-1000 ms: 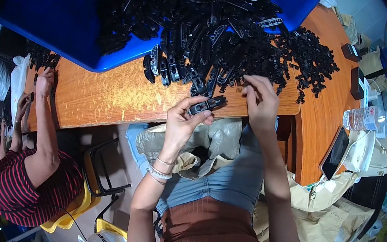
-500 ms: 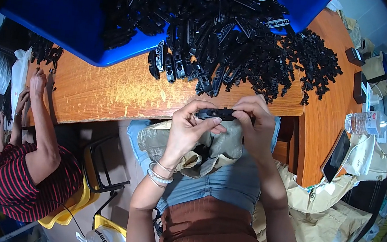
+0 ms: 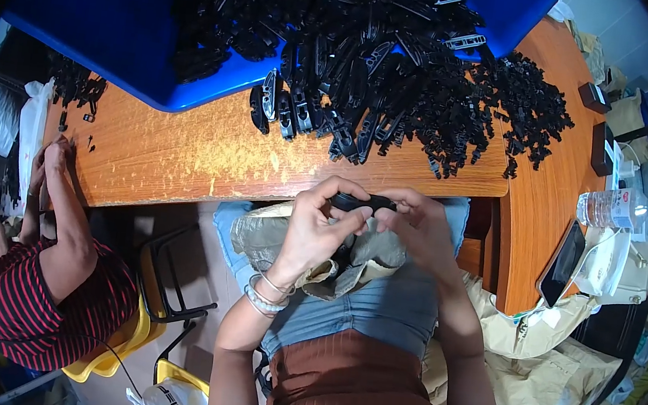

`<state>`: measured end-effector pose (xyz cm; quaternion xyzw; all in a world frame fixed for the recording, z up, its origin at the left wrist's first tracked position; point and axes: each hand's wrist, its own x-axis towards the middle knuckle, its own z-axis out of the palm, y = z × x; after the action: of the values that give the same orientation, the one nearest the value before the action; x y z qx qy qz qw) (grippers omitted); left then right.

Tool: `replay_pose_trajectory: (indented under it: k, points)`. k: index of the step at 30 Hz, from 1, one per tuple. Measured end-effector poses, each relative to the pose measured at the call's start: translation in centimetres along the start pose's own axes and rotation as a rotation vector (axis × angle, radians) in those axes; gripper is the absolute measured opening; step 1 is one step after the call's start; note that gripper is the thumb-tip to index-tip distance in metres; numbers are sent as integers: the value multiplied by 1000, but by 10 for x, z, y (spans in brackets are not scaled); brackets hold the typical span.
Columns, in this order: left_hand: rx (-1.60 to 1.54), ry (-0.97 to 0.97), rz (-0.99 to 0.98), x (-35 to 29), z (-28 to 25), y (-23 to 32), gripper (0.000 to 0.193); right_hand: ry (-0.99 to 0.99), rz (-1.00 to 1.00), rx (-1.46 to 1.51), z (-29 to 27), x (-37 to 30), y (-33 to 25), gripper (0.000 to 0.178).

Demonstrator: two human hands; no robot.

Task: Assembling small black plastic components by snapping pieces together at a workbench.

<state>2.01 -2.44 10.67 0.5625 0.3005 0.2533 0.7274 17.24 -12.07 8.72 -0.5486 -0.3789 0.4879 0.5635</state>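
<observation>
Just past the table's near edge, above my lap, my left hand (image 3: pixel 317 222) pinches one end of a long black plastic part (image 3: pixel 350 202) between thumb and fingers. My right hand (image 3: pixel 423 229) closes its thumb and fingertips on the other end. Fingers cover much of the part, so its exact kind does not show. Beneath both hands a grey-lined paper bag (image 3: pixel 259 237) lies with its mouth apart on my lap. Long black plastic parts (image 3: pixel 299 106) spill toward me from a tilted blue bin (image 3: pixel 107 54), and small black clips (image 3: pixel 531 107) are heaped to their right.
The wooden table (image 3: pixel 209 148) has a worn patch. At right are a water bottle (image 3: pixel 618 208), a phone (image 3: pixel 562 262) and crumpled brown paper bags (image 3: pixel 536 382). A co-worker in a striped shirt (image 3: pixel 56 307) sits at left, near a yellow chair (image 3: pixel 152 283).
Both hands have come slightly nearer to me, and the black part has turned to show a smoother side. The co-worker's hand has dropped lower on the table.
</observation>
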Motion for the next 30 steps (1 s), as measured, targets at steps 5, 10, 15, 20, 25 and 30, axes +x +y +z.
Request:
replay_pose_trajectory:
  k: [5, 10, 15, 20, 25, 30]
  points:
    - [43, -72, -14, 4, -3, -5, 9, 18, -45, -44, -3, -7, -1, 20]
    - [901, 237, 441, 27, -5, 17, 20, -77, -68, -345, -19, -5, 7, 13]
    - [1280, 498, 488, 62, -5, 17, 35, 621, -606, -1102, -22, 56, -12, 11]
    - [1226, 534, 331, 58, -6, 18, 31, 691, -468, -1189, -16, 71, -17, 8]
    - [967, 652, 310, 37, -17, 17, 25, 690, -641, -982, -24, 66, -11, 11]
    - [87, 215, 194, 15, -17, -4, 24, 535, -316, -154, -14, 47, -6, 14]
